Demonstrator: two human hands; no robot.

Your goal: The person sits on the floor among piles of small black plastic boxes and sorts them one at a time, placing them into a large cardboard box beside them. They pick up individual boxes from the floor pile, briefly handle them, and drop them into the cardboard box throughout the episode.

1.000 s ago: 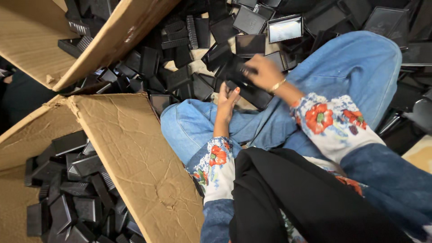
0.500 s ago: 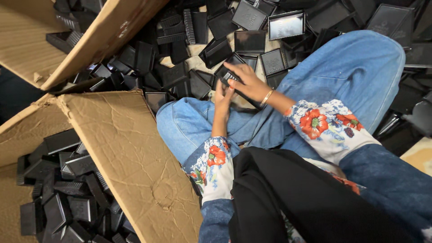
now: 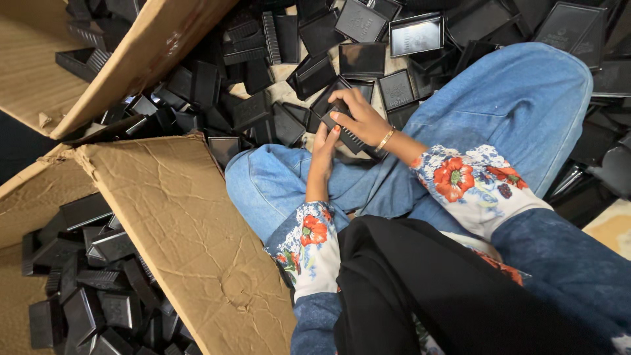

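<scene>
- both hands have drawn in closer to the lap since a second ago: the right hand (image 3: 358,118), reaching further out among the pile then, now meets the left hand (image 3: 325,150) over the knee.
- together they grasp a small flat black ribbed plastic piece (image 3: 348,136), right fingers curled over its top, left fingers pressed to its near end.
- that piece sits just above the blue denim knee (image 3: 276,181), touching both hands.
- scattered black plastic trays (image 3: 361,60) crowd the floor just beyond the hands.
- a brown cardboard box flap (image 3: 177,223) edges in close on the left; open room lies mainly over the lap.
</scene>
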